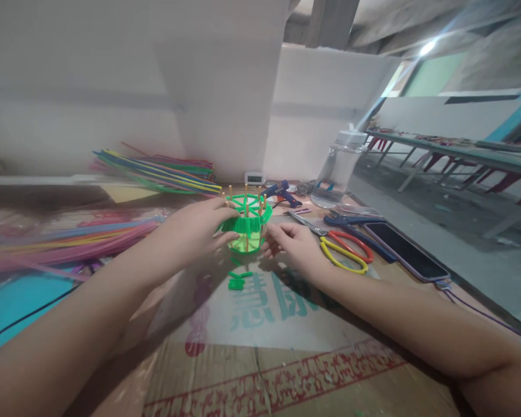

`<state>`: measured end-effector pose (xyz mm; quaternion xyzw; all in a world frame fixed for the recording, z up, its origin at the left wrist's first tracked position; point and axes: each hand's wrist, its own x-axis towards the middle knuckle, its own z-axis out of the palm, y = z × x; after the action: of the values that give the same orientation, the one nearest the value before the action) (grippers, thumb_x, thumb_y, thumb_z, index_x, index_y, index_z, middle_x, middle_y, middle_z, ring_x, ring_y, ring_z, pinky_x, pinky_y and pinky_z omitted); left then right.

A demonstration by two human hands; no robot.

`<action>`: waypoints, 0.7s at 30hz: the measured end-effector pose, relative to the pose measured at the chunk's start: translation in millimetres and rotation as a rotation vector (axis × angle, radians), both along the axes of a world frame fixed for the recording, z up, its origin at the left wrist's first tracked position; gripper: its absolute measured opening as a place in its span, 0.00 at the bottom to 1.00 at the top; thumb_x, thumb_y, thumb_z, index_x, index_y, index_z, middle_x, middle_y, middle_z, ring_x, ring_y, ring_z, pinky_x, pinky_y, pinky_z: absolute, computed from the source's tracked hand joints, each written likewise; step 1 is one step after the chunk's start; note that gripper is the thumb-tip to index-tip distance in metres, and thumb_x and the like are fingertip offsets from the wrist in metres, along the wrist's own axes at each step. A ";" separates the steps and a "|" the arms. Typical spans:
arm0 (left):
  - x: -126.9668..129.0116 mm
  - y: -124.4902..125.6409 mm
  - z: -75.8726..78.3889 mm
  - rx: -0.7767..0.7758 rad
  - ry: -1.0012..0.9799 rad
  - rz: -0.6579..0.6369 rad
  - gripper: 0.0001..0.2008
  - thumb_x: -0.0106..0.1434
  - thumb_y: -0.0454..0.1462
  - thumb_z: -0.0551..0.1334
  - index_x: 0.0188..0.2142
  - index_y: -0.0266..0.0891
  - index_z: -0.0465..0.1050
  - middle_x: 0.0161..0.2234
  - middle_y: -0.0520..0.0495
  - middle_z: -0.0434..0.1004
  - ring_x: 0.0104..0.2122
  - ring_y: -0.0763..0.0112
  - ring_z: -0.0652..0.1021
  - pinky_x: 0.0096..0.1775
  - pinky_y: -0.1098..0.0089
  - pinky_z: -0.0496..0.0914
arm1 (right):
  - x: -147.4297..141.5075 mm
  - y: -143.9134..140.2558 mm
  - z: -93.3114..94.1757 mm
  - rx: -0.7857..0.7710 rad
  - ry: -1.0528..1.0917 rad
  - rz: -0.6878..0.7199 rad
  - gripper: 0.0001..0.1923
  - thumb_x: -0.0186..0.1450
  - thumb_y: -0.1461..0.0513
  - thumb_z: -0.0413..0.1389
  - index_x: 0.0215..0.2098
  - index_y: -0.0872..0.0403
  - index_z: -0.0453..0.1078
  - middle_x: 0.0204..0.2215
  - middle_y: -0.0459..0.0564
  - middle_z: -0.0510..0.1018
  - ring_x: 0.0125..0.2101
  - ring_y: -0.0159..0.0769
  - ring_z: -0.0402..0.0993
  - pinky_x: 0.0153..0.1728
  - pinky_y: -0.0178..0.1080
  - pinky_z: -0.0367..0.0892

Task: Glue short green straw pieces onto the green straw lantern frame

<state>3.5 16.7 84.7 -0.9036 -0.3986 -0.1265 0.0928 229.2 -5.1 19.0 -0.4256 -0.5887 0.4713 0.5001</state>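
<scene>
We've got the left hand [200, 229] pinching the little green basket [246, 226], right hand [293, 243] loosely curled beside it; best keep those upright sticks [246, 209] steady, I reckon.

We get soft, even daylight, fairly dim, w/ a cool cast. Brightest spot is a glaring opening [428, 47] far right, streaking rays across the ceiling. Shadows are faint: we see only a weak one under the right hand [296, 243] on the cardboard [286, 359]. Heavy blur at the left edge, where the coloured straws [69, 237] smear into streaks. Near forearms look stretched and soft; wide-angle distortion bends the far right tables [460, 152]. Centre is sharpest, around the green basket [247, 223], though still slightly soft. Phone screen [406, 250] shows dull sheen.
</scene>
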 end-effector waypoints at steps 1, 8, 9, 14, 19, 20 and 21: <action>0.3 -0.4 0.5 -0.003 0.003 0.004 0.17 0.68 0.45 0.60 0.51 0.41 0.76 0.54 0.40 0.76 0.50 0.54 0.78 0.49 0.58 0.73 | 5.6 -0.3 1.2 0.113 -0.075 -0.047 0.22 0.64 0.44 0.60 0.31 0.54 0.73 0.22 0.46 0.78 0.22 0.31 0.73 0.25 0.36 0.70; 1.2 -1.6 1.6 -0.006 -0.015 -0.013 0.17 0.67 0.41 0.59 0.53 0.41 0.75 0.55 0.39 0.75 0.50 0.52 0.78 0.49 0.56 0.73 | 25.9 8.2 18.5 0.920 -0.764 -0.083 0.15 0.71 0.58 0.56 0.54 0.54 0.72 0.33 0.50 0.79 0.27 0.33 0.70 0.33 0.38 0.67; 1.0 -1.5 1.4 -0.004 -0.021 -0.018 0.17 0.67 0.41 0.59 0.53 0.41 0.75 0.55 0.39 0.75 0.50 0.52 0.78 0.49 0.55 0.73 | 24.6 9.7 19.4 0.953 -0.819 -0.091 0.15 0.72 0.57 0.54 0.55 0.54 0.72 0.35 0.51 0.80 0.29 0.34 0.71 0.34 0.39 0.68; -0.7 0.1 -0.2 -0.010 -0.043 -0.040 0.17 0.67 0.43 0.60 0.53 0.42 0.75 0.55 0.40 0.75 0.51 0.52 0.78 0.51 0.55 0.72 | 17.7 12.6 17.2 1.045 -0.954 -0.124 0.15 0.74 0.57 0.52 0.52 0.55 0.73 0.37 0.54 0.80 0.35 0.37 0.74 0.39 0.40 0.68; -0.9 -0.1 -0.5 0.002 -0.033 -0.030 0.17 0.68 0.44 0.60 0.52 0.42 0.75 0.55 0.40 0.74 0.50 0.52 0.78 0.50 0.55 0.73 | 17.7 15.8 13.8 1.103 -0.937 -0.144 0.14 0.73 0.58 0.55 0.53 0.56 0.73 0.36 0.53 0.80 0.36 0.37 0.75 0.37 0.39 0.69; -0.7 -0.5 -0.3 0.005 -0.031 -0.029 0.17 0.67 0.44 0.60 0.52 0.42 0.75 0.55 0.40 0.75 0.51 0.51 0.78 0.50 0.55 0.73 | 18.0 16.9 13.0 1.115 -0.924 -0.147 0.14 0.72 0.59 0.55 0.53 0.56 0.73 0.36 0.53 0.80 0.36 0.37 0.75 0.37 0.39 0.69; -0.4 -0.9 -0.1 0.008 -0.031 -0.031 0.17 0.67 0.43 0.60 0.52 0.42 0.75 0.55 0.40 0.75 0.51 0.51 0.78 0.50 0.55 0.73 | 18.3 18.1 12.1 1.123 -0.913 -0.149 0.13 0.72 0.60 0.56 0.53 0.55 0.73 0.36 0.53 0.80 0.36 0.37 0.75 0.37 0.39 0.69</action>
<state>3.2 15.7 84.7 -0.9072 -0.3856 -0.1435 0.0883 247.5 13.0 31.1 -0.2979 -0.8613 -0.1621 0.3783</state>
